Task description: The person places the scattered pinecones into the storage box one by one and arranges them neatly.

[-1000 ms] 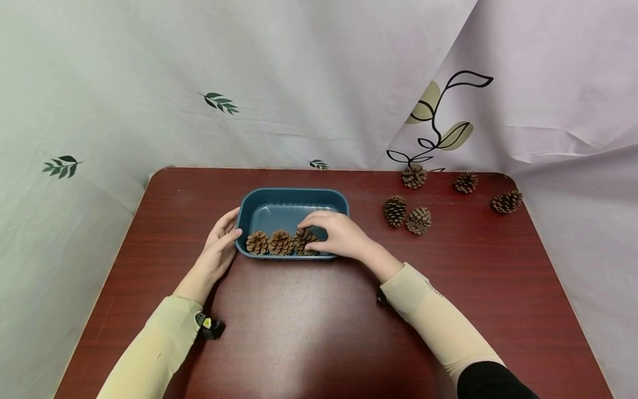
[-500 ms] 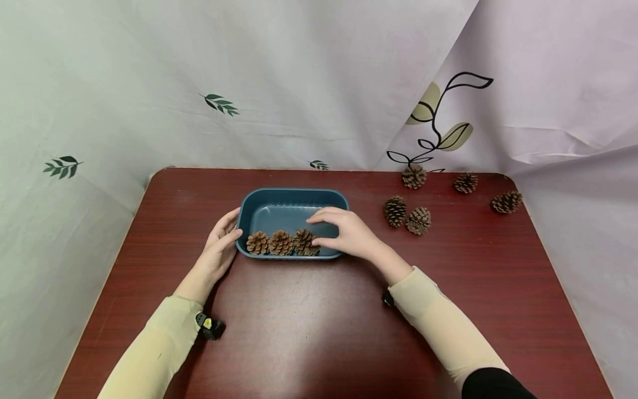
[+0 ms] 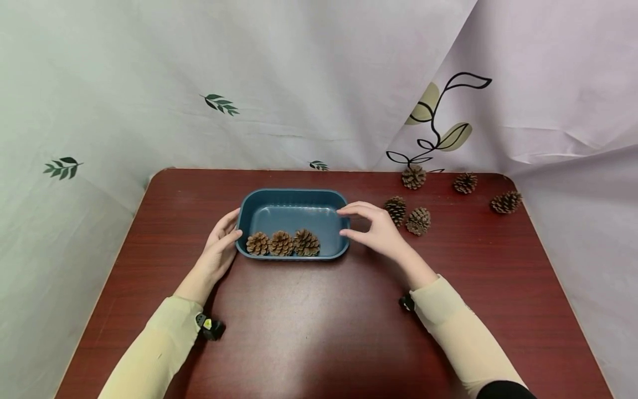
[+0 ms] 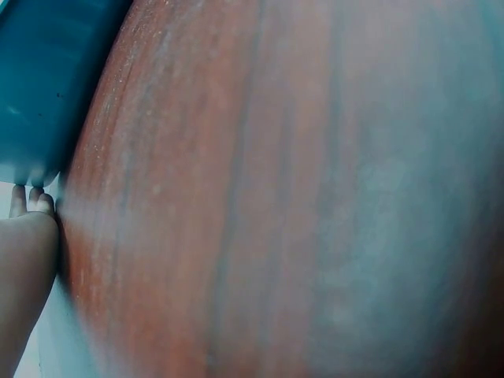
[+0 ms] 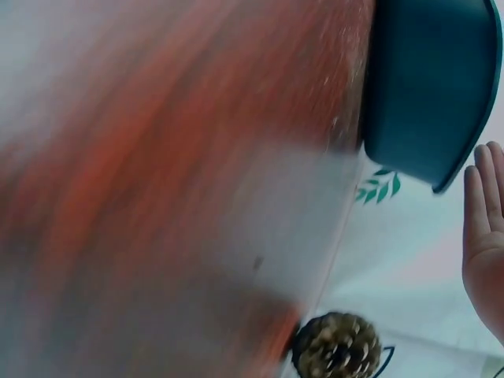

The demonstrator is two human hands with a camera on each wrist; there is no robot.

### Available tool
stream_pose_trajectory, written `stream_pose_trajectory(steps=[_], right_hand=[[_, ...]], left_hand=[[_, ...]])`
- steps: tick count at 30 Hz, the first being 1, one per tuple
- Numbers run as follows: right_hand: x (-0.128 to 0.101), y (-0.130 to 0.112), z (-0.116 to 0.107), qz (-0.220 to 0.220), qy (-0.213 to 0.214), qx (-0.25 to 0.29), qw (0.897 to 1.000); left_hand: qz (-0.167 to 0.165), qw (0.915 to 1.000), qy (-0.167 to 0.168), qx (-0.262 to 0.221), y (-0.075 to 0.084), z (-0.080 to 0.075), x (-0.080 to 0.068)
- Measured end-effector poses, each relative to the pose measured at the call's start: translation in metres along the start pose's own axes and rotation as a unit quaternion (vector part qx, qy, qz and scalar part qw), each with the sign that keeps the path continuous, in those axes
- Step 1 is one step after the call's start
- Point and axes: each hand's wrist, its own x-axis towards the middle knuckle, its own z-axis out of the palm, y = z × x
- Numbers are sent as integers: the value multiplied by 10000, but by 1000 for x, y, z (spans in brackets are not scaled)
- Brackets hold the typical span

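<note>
A dark blue plastic bin (image 3: 289,257) lies on the table, with three brown pine cones (image 3: 281,243) in a row along its near wall. My left hand (image 3: 218,246) grips the bin's left end, thumb at the rim and fingers along the outside wall. The left wrist view has fingers (image 4: 41,203) against the end of the bin (image 4: 47,87). At the opposite end my right hand (image 3: 376,230) hovers over the right rim, thumb and fingers apart, holding nothing. In the right wrist view its straight fingers (image 5: 482,185) are close to the bin (image 5: 429,94).
Several more pine cones lie on the dark red wooden table (image 3: 299,321), toward its back right. The closest pair, an upright-looking cone (image 3: 395,209) and a paler cone (image 3: 418,221), are just beyond my right hand. A white curtain (image 3: 299,83) with leaf prints hangs behind the table.
My right hand has let go of the rightmost pine cone in the bin and moved right, to the bin's right rim. The left hand and the bin have stayed in place.
</note>
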Motion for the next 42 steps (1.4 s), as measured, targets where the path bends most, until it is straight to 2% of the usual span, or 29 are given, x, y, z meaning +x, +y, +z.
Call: stream_pose_trajectory(steps=[9,17,26,33,42], right_hand=[[-13,13,-24,239,427,-17,9988],[-26,23,-43,234,768,251,9965],[-39,30,-64,430,1089,327,9926],[-49,36,-80,536,1362,76,9892],[-57,41,-99,714,1541,63,9854]], left_hand=[[-3,10000,15,-3,1,1,0],[-15,10000,27,-39,1,2,-1],[9,9999,45,-96,2,2,-1],[40,10000,16,-56,1,3,-1],[38,10000,12,-21,0,1,0]])
